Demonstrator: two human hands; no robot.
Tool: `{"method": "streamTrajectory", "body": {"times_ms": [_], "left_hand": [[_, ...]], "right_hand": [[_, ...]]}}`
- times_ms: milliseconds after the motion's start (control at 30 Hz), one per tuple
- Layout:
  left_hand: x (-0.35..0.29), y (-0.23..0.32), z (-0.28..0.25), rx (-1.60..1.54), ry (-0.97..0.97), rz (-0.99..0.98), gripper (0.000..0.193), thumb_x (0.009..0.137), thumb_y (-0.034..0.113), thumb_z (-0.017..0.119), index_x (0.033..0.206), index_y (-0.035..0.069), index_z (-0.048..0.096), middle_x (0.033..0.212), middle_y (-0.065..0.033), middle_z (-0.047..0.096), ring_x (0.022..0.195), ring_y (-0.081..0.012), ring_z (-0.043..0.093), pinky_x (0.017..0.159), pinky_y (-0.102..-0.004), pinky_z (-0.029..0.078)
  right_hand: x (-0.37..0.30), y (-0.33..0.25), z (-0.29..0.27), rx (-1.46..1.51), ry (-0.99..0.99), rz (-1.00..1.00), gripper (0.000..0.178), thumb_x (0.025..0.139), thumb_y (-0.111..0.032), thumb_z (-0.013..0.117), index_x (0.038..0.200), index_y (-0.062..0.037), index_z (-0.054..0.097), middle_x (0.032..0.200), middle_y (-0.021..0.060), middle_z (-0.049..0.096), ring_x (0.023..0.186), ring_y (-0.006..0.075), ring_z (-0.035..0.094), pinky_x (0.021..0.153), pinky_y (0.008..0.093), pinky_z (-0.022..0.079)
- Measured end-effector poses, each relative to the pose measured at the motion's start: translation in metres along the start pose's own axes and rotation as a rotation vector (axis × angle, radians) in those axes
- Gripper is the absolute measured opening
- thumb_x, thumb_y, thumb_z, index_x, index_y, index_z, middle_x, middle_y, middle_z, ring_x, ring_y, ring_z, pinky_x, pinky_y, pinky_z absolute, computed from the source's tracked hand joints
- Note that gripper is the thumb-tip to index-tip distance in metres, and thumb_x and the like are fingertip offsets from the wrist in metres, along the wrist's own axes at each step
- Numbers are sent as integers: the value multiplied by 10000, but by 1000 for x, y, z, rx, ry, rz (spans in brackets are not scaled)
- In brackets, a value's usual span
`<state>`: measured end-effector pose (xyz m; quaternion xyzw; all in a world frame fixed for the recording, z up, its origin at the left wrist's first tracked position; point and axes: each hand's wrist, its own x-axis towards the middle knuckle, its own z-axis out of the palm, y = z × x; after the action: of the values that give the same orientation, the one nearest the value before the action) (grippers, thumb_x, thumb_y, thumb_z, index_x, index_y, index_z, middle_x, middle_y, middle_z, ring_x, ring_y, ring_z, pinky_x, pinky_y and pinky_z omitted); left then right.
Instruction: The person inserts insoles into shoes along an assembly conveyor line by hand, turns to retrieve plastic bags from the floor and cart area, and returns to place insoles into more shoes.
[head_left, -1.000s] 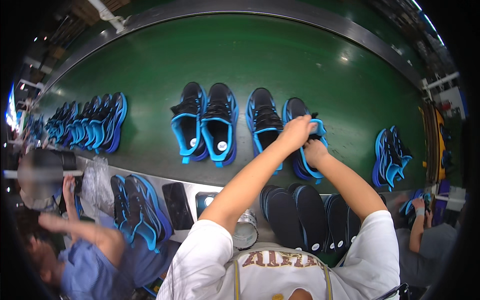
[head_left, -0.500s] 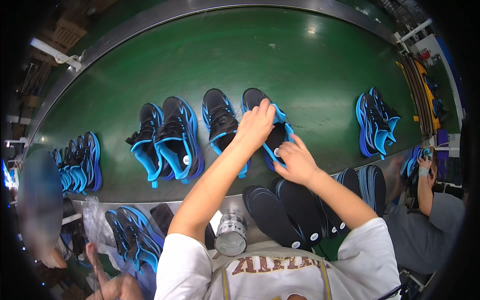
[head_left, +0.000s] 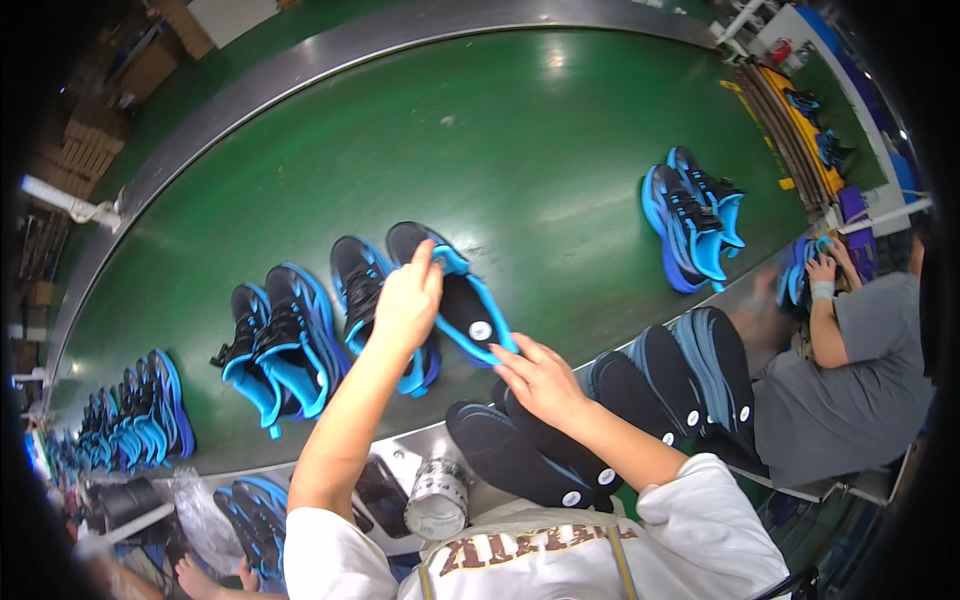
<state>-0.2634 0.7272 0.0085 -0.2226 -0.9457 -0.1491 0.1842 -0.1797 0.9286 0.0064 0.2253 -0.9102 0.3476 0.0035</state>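
Note:
A black and blue sneaker (head_left: 461, 335) lies on the green belt, its toe pointing away from me. The fingers of my left hand (head_left: 405, 308) are closed on its tongue, which is pulled back from the opening. Inside it is a black insole with a round white label at the heel. My right hand (head_left: 541, 382) touches the back of the heel collar, its fingers stretched out and apart. Just left of this shoe stands its matching sneaker (head_left: 360, 283), partly covered by my left hand and forearm.
Another sneaker pair (head_left: 283, 340) stands to the left, with a row of sneakers (head_left: 150, 410) farther left. One pair (head_left: 692, 220) stands at the right. Stacks of black insoles (head_left: 650, 375) line the near edge beside a tape roll (head_left: 438, 500). A co-worker (head_left: 850, 345) handles shoes at the right.
My right hand has moved from inside the shoe to its heel collar. My left hand stays at the tongue. The view has shifted, so the shoes appear farther left and lower.

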Motion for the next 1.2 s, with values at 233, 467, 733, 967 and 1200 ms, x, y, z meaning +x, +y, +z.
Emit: {"method": "streamTrajectory", "body": {"times_ms": [233, 467, 733, 967, 1200], "left_hand": [[12, -27, -16, 228, -55, 3, 110, 689, 87, 515, 781, 33, 491, 877, -114, 556, 666, -212, 558, 590, -315, 423], [14, 5, -81, -945, 215, -721, 116, 784, 99, 557, 758, 26, 471, 775, -75, 591, 519, -90, 472, 469, -215, 377], [-72, 43, -90, -1464, -17, -964, 190, 830, 141, 466, 991, 43, 484, 754, -2, 545, 555, -43, 424, 491, -154, 306], [-85, 50, -77, -1697, -80, -1134, 57, 779, 70, 389, 793, 78, 444, 678, -55, 522, 516, -125, 477, 451, -210, 327], [-53, 60, -48, -1627, -142, -1167, 59, 704, 60, 376, 664, 80, 413, 567, -43, 446, 465, -135, 421, 412, -223, 288]], "right_hand": [[23, 121, -95, -487, 436, 264, 423, 688, -225, 588, 1046, -16, 499, 1098, 258, 447, 997, 387, 448, 847, 413, 361], [-9, 242, -176, -523, 67, 905, 345, 707, -218, 589, 1023, -82, 554, 1080, 227, 433, 941, 370, 486, 834, 392, 390], [18, 132, -95, -349, 97, 453, 232, 718, -177, 571, 898, -33, 596, 956, 283, 463, 754, 387, 527, 717, 401, 439], [-36, 9, -53, -212, 83, -109, 383, 697, -202, 597, 1032, -45, 497, 1002, 168, 472, 942, 312, 453, 824, 431, 350], [-152, -25, -52, -279, -198, -39, 575, 603, -361, 649, 1051, -41, 487, 917, 107, 453, 877, 257, 426, 774, 393, 320]]}}
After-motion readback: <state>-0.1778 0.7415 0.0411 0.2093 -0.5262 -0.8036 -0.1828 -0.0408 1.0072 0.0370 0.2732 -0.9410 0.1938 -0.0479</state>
